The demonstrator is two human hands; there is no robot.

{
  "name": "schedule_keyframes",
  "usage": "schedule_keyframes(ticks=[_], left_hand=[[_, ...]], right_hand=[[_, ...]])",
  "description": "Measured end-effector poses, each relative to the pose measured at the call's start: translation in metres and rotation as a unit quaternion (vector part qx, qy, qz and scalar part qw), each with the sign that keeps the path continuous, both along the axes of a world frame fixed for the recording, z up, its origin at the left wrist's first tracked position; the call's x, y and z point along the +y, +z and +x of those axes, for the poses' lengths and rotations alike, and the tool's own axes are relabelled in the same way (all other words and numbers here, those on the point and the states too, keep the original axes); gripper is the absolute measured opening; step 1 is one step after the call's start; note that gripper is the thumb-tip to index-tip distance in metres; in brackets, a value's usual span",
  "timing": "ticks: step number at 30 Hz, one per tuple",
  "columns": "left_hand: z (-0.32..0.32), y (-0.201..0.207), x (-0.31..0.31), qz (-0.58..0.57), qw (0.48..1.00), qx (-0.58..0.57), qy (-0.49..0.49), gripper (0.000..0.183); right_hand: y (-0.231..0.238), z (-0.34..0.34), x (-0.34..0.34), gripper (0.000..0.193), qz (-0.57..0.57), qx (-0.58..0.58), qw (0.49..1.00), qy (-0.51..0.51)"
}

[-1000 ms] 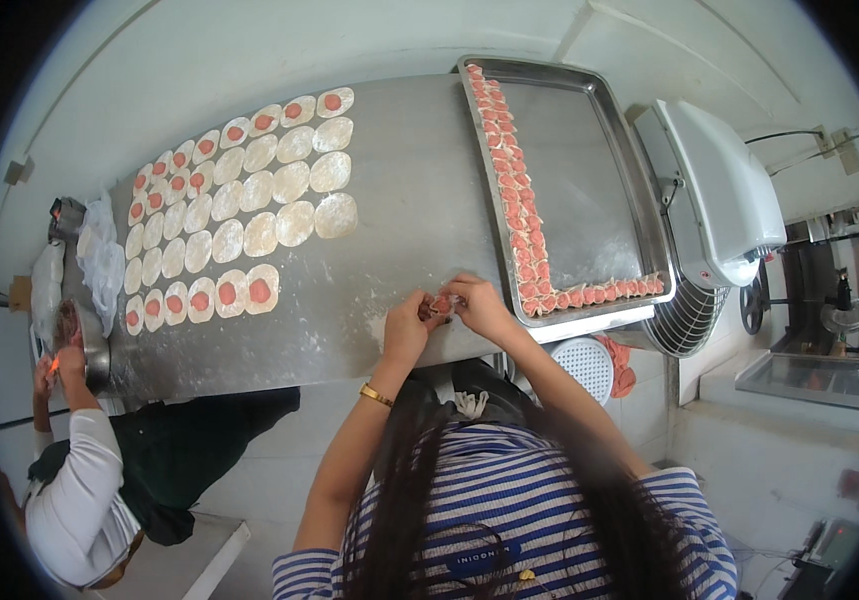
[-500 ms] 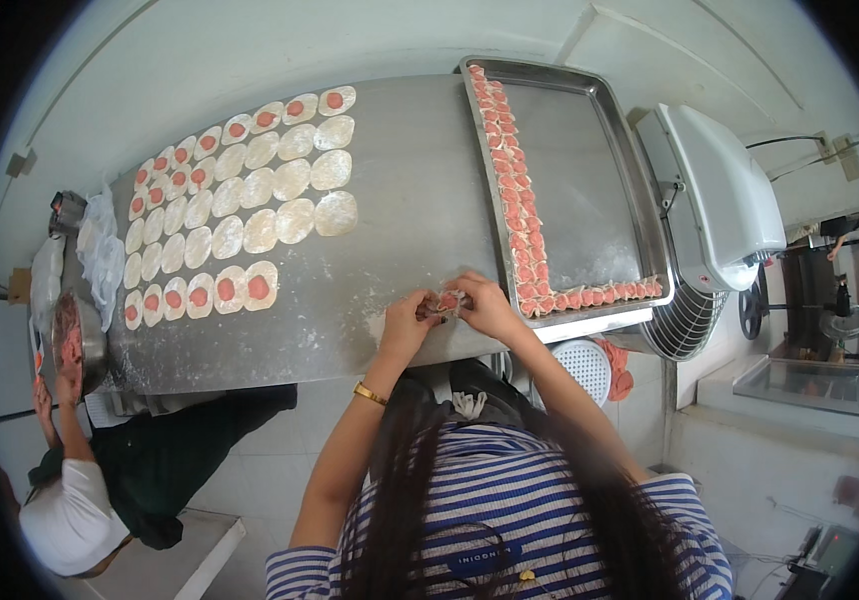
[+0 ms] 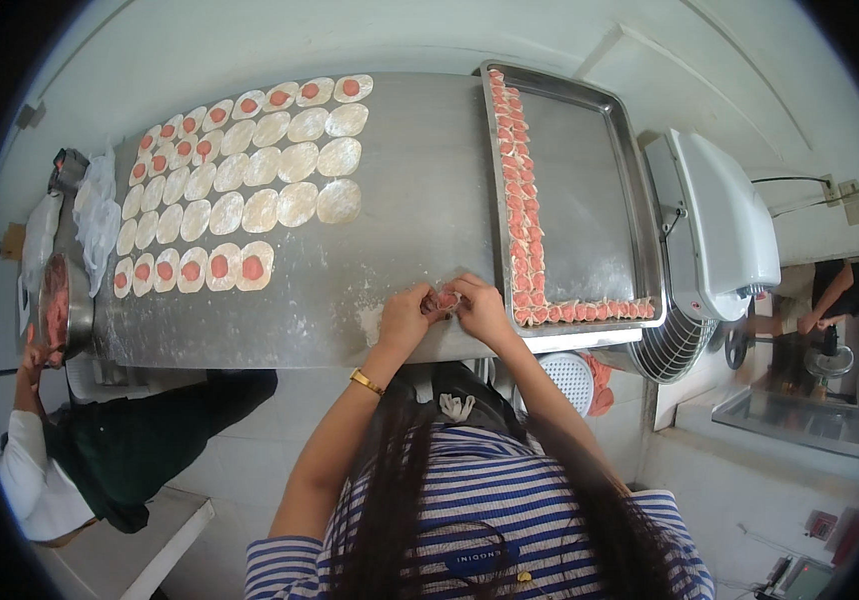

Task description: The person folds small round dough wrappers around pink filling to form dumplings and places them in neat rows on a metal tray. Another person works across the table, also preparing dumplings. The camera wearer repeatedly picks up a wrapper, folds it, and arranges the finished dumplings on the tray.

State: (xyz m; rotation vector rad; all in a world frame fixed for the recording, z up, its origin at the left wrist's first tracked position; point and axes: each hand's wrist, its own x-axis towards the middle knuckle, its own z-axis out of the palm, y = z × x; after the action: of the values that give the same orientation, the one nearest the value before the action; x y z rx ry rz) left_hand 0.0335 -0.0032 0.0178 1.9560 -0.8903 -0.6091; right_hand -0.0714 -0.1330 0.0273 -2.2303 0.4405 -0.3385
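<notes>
Between my fingertips, above the near edge of the metal table, is a small open-topped dumpling [image 3: 444, 300] with pink filling showing. My left hand [image 3: 406, 318], with a gold band at its wrist, pinches it from one side. On the other side my right hand [image 3: 483, 308] closes round it, so its lower part is hidden. Just right of my hands lies a steel tray [image 3: 506, 190] with finished dumplings [image 3: 522, 215] packed along its left and near sides. Farther left, floured round wrappers [image 3: 340, 200] lie in rows, several topped with pink filling [image 3: 254, 267].
A co-worker [image 3: 60, 470] at the far left has a hand at a metal bowl [image 3: 79, 320] of pink filling. White plastic bags [image 3: 100, 220] lie behind it. A white mixer-like machine [image 3: 720, 225] with a wire guard stands beyond the tray. Another person [image 3: 835, 300] appears far right.
My view has shifted slightly. Both hands keep hold of the dumpling, fingers a little changed round it. The co-worker's arm has shifted at the bowl, and the person far right shows more.
</notes>
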Motion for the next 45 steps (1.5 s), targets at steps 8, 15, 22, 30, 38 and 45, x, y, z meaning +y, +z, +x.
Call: schedule_keyframes(ticks=[8, 15, 22, 30, 38, 45], left_hand=[[-0.005, -0.008, -0.001, -0.075, 0.993, 0.079, 0.048, 0.027], [-0.002, -0.012, -0.001, -0.046, 0.997, 0.064, 0.025, 0.023], [0.005, -0.009, 0.014, -0.066, 0.994, 0.073, 0.054, 0.019], [0.124, -0.028, 0.125, 0.023, 0.844, -0.113, 0.525, 0.024], [0.161, -0.039, 0.134, 0.148, 0.79, -0.16, 0.573, 0.032], [0.145, -0.044, 0.139, 0.176, 0.781, -0.101, 0.591, 0.03]], right_hand=[[0.004, -0.003, 0.001, 0.04, 0.074, 0.003, 0.997, 0.003], [0.004, -0.002, -0.006, 0.04, 0.042, 0.02, 0.999, 0.012], [0.019, 0.008, 0.003, 0.03, -0.091, -0.002, 0.995, 0.027], [0.018, 0.027, -0.039, 0.029, 0.111, 0.039, 0.992, 0.039], [0.04, 0.105, -0.291, 0.032, 0.148, -0.05, 0.974, -0.163], [0.011, 0.201, -0.42, 0.037, -0.064, -0.024, 0.985, -0.156]])
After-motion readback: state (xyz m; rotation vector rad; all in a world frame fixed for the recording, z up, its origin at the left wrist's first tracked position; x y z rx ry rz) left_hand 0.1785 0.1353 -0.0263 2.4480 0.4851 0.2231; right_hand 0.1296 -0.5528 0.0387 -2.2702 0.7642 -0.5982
